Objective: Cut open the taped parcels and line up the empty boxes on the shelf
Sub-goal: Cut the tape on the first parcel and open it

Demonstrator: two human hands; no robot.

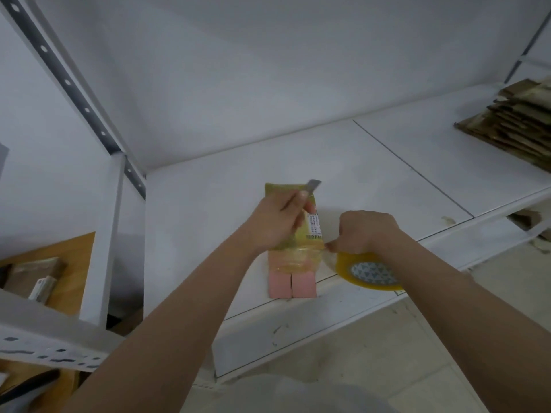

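Currently the parcel [293,234] lies flat on the white shelf [387,174], near its front edge, with pink flaps [292,284] at the near end and a clear taped band just above them. The left hand [275,223] rests on the parcel with its fingers curled round a knife [311,187]; the blade points away, past the parcel's far end. The right hand [365,232] is closed in a pinch at the parcel's right edge, apparently on a strip of tape; a tape roll [369,271] sits just beneath it, whether gripped or only covered cannot be told.

Recommended procedure, as a judgement:
- Keep the parcel pressed flat so it cannot slide.
- Hold the tape strip taut before the blade meets it.
- Cut shallow, along the seam, away from the pinching fingers.
- Keep the roll out of the blade's path.

A stack of flattened cardboard [512,120] lies well apart at the far right.
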